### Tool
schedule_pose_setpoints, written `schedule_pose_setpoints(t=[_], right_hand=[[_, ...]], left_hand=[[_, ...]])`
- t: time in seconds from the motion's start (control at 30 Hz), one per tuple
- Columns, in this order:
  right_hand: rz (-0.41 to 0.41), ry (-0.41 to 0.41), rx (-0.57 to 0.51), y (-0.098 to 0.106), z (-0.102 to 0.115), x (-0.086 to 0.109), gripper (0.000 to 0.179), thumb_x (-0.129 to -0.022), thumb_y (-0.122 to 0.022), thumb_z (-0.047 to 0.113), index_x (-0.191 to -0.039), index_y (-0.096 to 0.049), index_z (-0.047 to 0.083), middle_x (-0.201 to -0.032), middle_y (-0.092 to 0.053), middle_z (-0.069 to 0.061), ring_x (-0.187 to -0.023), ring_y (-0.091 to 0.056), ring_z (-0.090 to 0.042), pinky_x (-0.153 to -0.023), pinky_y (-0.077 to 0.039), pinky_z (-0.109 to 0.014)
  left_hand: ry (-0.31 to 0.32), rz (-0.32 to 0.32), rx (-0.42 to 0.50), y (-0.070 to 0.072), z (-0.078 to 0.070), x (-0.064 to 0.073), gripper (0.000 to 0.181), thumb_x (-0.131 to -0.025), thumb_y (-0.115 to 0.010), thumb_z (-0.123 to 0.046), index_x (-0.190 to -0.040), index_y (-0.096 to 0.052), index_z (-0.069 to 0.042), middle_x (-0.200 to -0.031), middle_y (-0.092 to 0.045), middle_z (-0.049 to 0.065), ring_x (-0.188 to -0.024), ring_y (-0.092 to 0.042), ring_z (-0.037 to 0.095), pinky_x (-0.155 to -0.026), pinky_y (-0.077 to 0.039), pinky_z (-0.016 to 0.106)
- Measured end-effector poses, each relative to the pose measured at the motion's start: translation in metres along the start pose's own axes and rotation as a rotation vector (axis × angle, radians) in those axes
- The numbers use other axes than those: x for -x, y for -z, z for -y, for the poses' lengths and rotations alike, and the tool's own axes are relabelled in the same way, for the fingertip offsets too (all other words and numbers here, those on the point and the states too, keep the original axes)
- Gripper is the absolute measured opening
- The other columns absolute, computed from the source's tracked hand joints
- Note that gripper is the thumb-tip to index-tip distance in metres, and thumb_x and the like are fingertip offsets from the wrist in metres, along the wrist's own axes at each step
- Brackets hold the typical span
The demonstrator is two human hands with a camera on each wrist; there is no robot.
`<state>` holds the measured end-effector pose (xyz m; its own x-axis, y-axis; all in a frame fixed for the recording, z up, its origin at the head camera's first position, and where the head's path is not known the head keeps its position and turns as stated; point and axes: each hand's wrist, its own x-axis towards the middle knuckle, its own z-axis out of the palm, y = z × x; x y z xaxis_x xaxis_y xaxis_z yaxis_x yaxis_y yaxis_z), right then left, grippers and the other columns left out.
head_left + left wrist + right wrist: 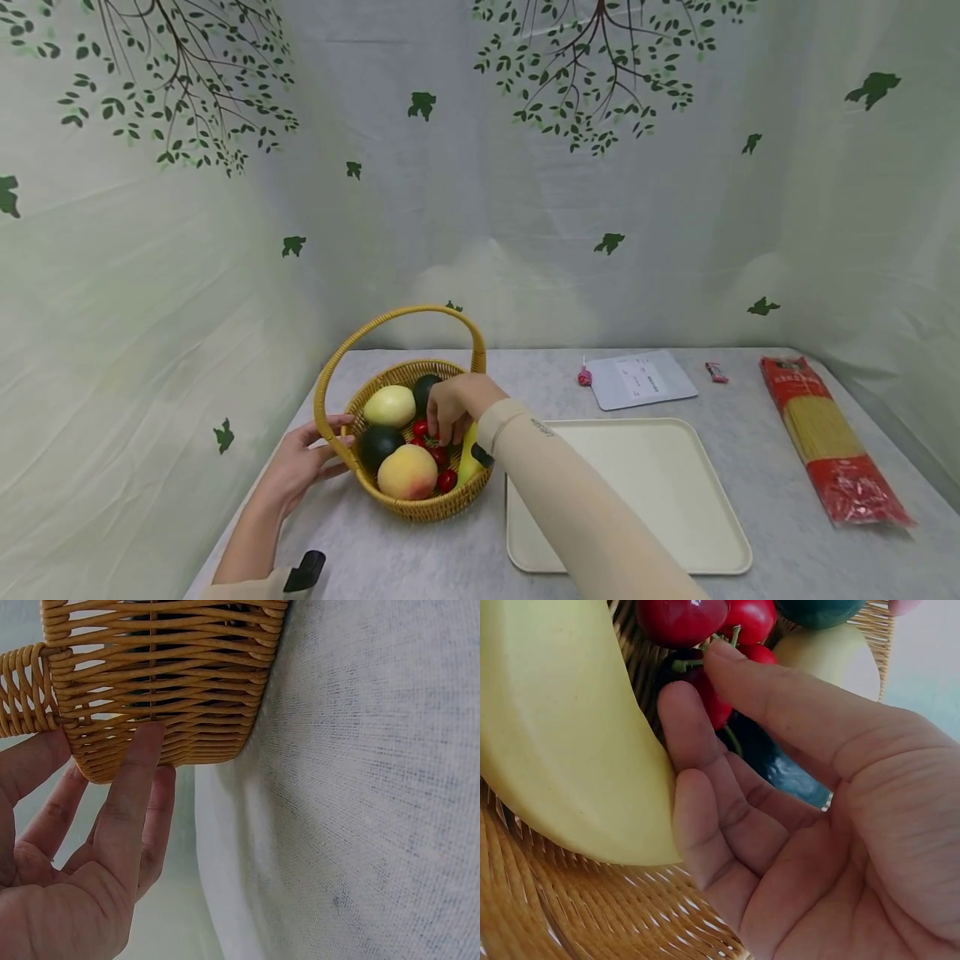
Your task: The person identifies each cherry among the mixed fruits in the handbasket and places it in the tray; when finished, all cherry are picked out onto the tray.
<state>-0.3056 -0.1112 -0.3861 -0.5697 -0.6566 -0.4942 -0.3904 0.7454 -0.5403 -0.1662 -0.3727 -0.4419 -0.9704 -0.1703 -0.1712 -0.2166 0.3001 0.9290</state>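
My left hand (300, 458) is at the left side of a wicker basket (427, 510), by the foot of its arched handle (408, 310). In the left wrist view its nearly straight fingers (135, 772) touch the woven wall. My right hand (459, 404) reaches down into the basket among red cherries (447, 481). In the right wrist view its thumb and index finger are apart on either side of cherries (712, 697) with green stems. A yellow banana (562, 742) lies beside these fingers. A peach (407, 472), a pale yellow-green fruit (390, 406) and dark green fruits (380, 446) fill the rest.
Right of the basket lies a cream tray (667, 500), partly under my right forearm. Behind it are a white card (645, 379), a pink lollipop (584, 377) and a small red packet (716, 372). A noodle packet (832, 442) lies at far right. A curtain hangs behind.
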Motion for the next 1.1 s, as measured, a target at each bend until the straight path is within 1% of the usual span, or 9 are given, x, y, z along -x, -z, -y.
schedule_pose_setpoints(t=[0.2,0.3,0.4,0.5,0.63,0.77,0.87,1.03,1.1], right_hand=[[-0.017,-0.005,0.058,-0.0010,0.0009,-0.0002,0.017,-0.093,-0.084,0.009,-0.109,-0.081,0.010,-0.094,-0.079,-0.004,-0.087,-0.077,-0.018,-0.072,-0.063,-0.028],[-0.026,0.001,0.055,-0.0031,0.0011,0.0016,0.017,-0.092,-0.085,0.008,-0.108,-0.080,0.009,-0.093,-0.079,-0.005,-0.086,-0.077,-0.020,-0.072,-0.063,-0.029],[-0.042,0.015,0.073,-0.0053,0.0018,0.0032,0.012,-0.091,-0.085,0.008,-0.103,-0.081,0.008,-0.092,-0.079,-0.005,-0.086,-0.077,-0.020,-0.072,-0.063,-0.029],[-0.050,0.027,0.102,-0.0064,0.0030,0.0034,0.007,-0.092,-0.085,0.009,-0.098,-0.082,0.010,-0.093,-0.079,-0.005,-0.086,-0.077,-0.020,-0.069,-0.062,-0.027],[-0.038,0.038,0.133,-0.0066,0.0048,0.0015,0.004,-0.093,-0.084,0.009,-0.095,-0.082,0.012,-0.094,-0.081,-0.006,-0.087,-0.078,-0.021,-0.065,-0.060,-0.026],[-0.021,0.050,0.178,-0.0066,0.0074,-0.0002,0.006,-0.091,-0.086,0.009,-0.092,-0.083,0.014,-0.092,-0.082,-0.005,-0.089,-0.079,-0.021,-0.065,-0.059,-0.025],[-0.019,0.057,0.215,-0.0068,0.0090,-0.0001,0.006,-0.090,-0.087,0.012,-0.092,-0.083,0.015,-0.089,-0.081,-0.002,-0.088,-0.078,-0.018,-0.065,-0.059,-0.024],[-0.051,0.050,0.256,-0.0078,0.0088,0.0007,0.009,-0.088,-0.091,0.018,-0.089,-0.082,0.018,-0.082,-0.079,0.003,-0.080,-0.074,-0.012,-0.064,-0.057,-0.022],[-0.068,0.060,0.262,-0.0080,0.0077,0.0012,0.010,-0.087,-0.091,0.019,-0.088,-0.082,0.017,-0.081,-0.078,0.004,-0.078,-0.072,-0.010,-0.063,-0.055,-0.022]], left_hand=[[-0.004,-0.006,-0.007,-0.0006,0.0000,0.0004,0.048,-0.107,-0.068,-0.017,-0.151,-0.056,-0.002,-0.158,-0.045,0.027,-0.118,-0.069,0.020,-0.095,-0.066,0.044],[-0.003,-0.008,-0.004,-0.0013,-0.0002,0.0010,0.048,-0.107,-0.067,-0.016,-0.151,-0.056,-0.001,-0.158,-0.045,0.028,-0.117,-0.069,0.020,-0.096,-0.066,0.045],[-0.004,-0.009,-0.001,-0.0019,-0.0003,0.0014,0.048,-0.107,-0.067,-0.016,-0.151,-0.056,-0.001,-0.158,-0.045,0.028,-0.116,-0.069,0.020,-0.096,-0.066,0.046],[-0.006,-0.010,-0.002,-0.0020,-0.0004,0.0019,0.048,-0.107,-0.067,-0.016,-0.151,-0.056,-0.001,-0.158,-0.045,0.027,-0.116,-0.069,0.020,-0.097,-0.065,0.047],[-0.011,-0.009,-0.004,-0.0021,-0.0005,0.0024,0.048,-0.107,-0.067,-0.016,-0.151,-0.056,-0.001,-0.157,-0.045,0.027,-0.116,-0.070,0.020,-0.096,-0.066,0.046],[-0.010,-0.009,-0.006,-0.0020,-0.0005,0.0028,0.048,-0.107,-0.067,-0.017,-0.151,-0.055,-0.001,-0.157,-0.046,0.027,-0.115,-0.071,0.020,-0.096,-0.066,0.045],[-0.010,-0.010,-0.008,-0.0021,-0.0005,0.0028,0.048,-0.107,-0.067,-0.018,-0.151,-0.055,-0.001,-0.156,-0.046,0.027,-0.116,-0.071,0.020,-0.097,-0.065,0.046],[-0.013,-0.011,-0.012,-0.0022,0.0004,0.0022,0.048,-0.107,-0.067,-0.018,-0.151,-0.056,-0.002,-0.157,-0.046,0.027,-0.117,-0.070,0.020,-0.097,-0.065,0.046],[-0.013,-0.011,-0.013,-0.0020,0.0009,0.0015,0.048,-0.107,-0.067,-0.018,-0.151,-0.056,-0.002,-0.157,-0.046,0.027,-0.117,-0.070,0.020,-0.097,-0.065,0.046]])
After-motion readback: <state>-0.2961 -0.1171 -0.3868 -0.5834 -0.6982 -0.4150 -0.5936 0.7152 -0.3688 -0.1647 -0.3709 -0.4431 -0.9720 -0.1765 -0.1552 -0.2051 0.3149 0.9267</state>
